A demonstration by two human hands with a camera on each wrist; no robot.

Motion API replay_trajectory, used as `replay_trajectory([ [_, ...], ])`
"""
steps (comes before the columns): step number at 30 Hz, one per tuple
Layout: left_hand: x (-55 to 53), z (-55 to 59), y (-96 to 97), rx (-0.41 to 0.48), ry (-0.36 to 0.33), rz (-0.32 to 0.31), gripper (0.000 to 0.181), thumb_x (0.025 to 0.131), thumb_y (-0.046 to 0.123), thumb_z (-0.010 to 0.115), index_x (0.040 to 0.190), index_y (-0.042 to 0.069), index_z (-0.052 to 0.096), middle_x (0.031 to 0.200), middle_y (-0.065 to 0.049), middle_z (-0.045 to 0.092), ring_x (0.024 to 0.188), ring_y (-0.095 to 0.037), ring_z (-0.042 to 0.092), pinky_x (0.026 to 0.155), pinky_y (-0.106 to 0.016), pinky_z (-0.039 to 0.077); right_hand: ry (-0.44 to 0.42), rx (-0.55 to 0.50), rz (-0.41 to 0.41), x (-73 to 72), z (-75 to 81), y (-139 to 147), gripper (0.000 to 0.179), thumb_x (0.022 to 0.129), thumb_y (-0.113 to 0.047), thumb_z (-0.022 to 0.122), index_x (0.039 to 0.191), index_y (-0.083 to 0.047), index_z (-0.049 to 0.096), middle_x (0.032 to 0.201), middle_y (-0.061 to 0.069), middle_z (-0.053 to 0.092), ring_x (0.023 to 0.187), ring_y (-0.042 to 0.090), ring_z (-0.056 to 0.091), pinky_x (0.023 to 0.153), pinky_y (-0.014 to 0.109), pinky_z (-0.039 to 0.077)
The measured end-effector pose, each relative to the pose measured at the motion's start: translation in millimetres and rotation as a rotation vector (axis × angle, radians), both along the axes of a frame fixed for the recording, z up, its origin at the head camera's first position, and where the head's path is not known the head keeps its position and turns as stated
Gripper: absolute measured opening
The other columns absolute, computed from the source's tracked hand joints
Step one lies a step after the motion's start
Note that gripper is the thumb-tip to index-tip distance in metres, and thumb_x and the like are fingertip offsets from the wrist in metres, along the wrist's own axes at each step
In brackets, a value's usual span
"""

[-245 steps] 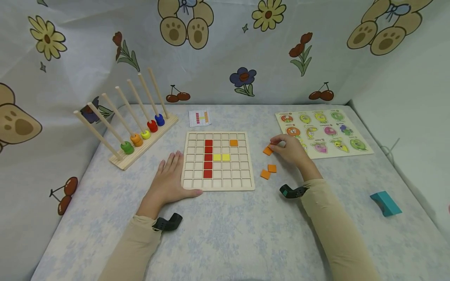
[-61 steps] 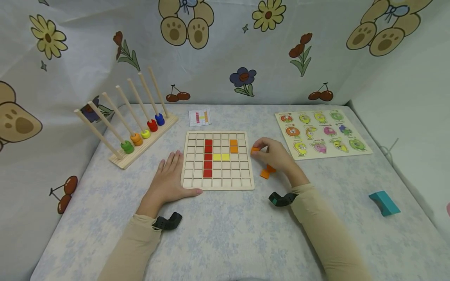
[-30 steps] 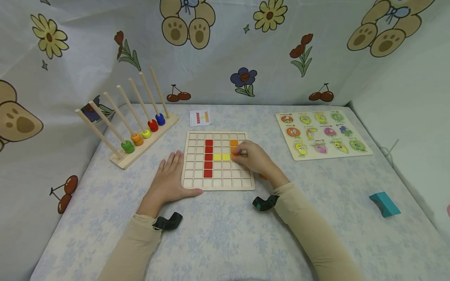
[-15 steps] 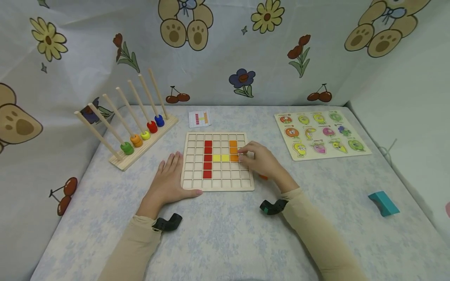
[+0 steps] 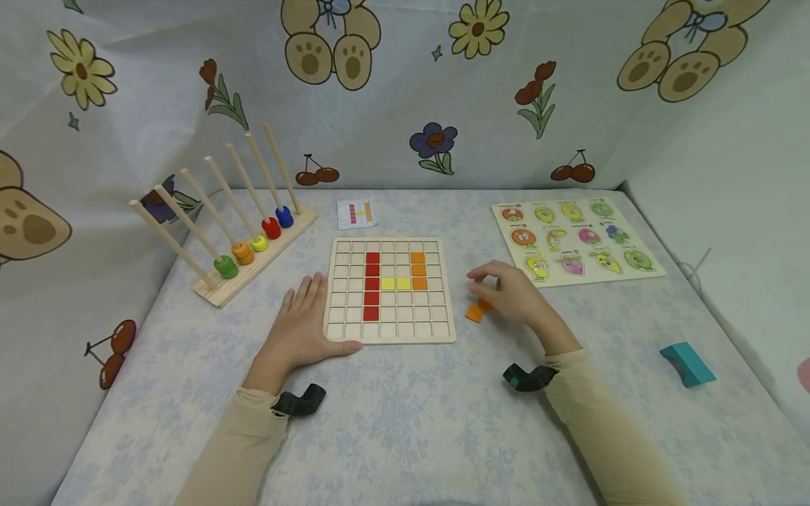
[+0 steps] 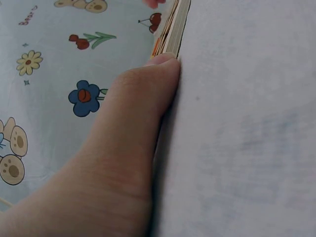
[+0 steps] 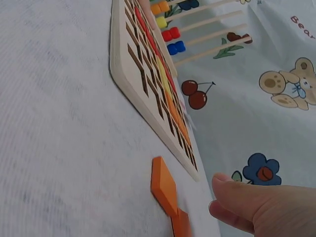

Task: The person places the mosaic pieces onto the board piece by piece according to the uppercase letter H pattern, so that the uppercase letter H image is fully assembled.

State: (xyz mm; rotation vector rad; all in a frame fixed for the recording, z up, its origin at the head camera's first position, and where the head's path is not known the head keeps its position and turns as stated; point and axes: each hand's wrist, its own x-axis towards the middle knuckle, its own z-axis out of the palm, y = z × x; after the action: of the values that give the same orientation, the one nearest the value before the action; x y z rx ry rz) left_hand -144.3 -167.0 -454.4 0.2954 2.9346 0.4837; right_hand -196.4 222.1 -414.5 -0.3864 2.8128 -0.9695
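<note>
A wooden grid board [image 5: 405, 332] lies in the middle of the table in the head view. It bears a column of red tiles [image 5: 371, 284], two yellow tiles [image 5: 396, 283] and a column of three orange tiles [image 5: 418, 271]. My left hand [image 5: 299, 337] rests flat with fingers along the board's left side, its thumb at the near edge. Right of the board my right hand [image 5: 515, 299] hovers by two loose orange tiles [image 5: 474, 313], one partly hidden beneath it. In the right wrist view its thumb and finger [image 7: 237, 197] hold nothing and stay apart from the tiles.
A pattern card [image 5: 357, 213] lies behind the board. At the left stands a wooden peg rack [image 5: 262, 260] with coloured beads. A fruit picture board [image 5: 579, 239] is at the back right, a teal arch block [image 5: 688, 364] near the right edge. A printed cloth hangs behind.
Two orange tiles have joined the first on the board, the latest beside the yellow ones. My right hand has let go of it and moved right to the loose tiles. The left stays put.
</note>
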Motion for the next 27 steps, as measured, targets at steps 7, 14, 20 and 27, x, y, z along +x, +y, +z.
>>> replay_trajectory([
  [7, 0.0, 1.0, -0.5, 0.001, -0.007, -0.003, 0.15, 0.057, 0.096, 0.057, 0.159, 0.005, -0.002, 0.168, -0.013, -0.003, 0.156, -0.032, -0.004, 0.124, -0.057, 0.0, 0.012, 0.001, -0.016, 6.2, -1.7, 20, 0.025, 0.095, -0.027, 0.068, 0.117, -0.015, 0.071, 0.115, 0.002, 0.066, 0.083, 0.022, 0.051, 0.071, 0.032, 0.046],
  [14, 0.1, 1.5, -0.6, -0.002, -0.013, -0.001, 0.15, 0.056, 0.097, 0.056, 0.159, 0.005, -0.002, 0.168, -0.013, -0.003, 0.156, -0.032, -0.004, 0.124, -0.057, 0.0, 0.013, 0.009, -0.015, 8.9, -4.7, 26, 0.025, 0.095, -0.027, 0.069, 0.116, -0.015, 0.071, 0.115, 0.002, 0.067, 0.076, 0.022, 0.05, 0.065, 0.029, 0.046],
  [20, 0.0, 0.9, -0.4, 0.002, -0.01, -0.005, 0.149, 0.057, 0.096, 0.056, 0.159, 0.005, -0.002, 0.168, -0.013, -0.003, 0.156, -0.032, -0.004, 0.124, -0.057, 0.0, 0.012, 0.021, -0.013, 11.4, -5.6, 28, 0.026, 0.094, -0.028, 0.069, 0.117, -0.015, 0.071, 0.116, 0.002, 0.066, 0.079, 0.021, 0.051, 0.067, 0.029, 0.047],
  [27, -0.8, -0.5, 0.1, 0.007, -0.007, -0.005, 0.149, 0.057, 0.095, 0.058, 0.159, 0.005, -0.003, 0.168, -0.012, -0.004, 0.156, -0.032, -0.005, 0.124, -0.057, 0.0, 0.013, 0.007, 0.004, 13.6, -10.9, 30, 0.023, 0.094, -0.025, 0.07, 0.114, -0.015, 0.072, 0.116, 0.002, 0.067, 0.09, 0.02, 0.054, 0.077, 0.033, 0.047],
])
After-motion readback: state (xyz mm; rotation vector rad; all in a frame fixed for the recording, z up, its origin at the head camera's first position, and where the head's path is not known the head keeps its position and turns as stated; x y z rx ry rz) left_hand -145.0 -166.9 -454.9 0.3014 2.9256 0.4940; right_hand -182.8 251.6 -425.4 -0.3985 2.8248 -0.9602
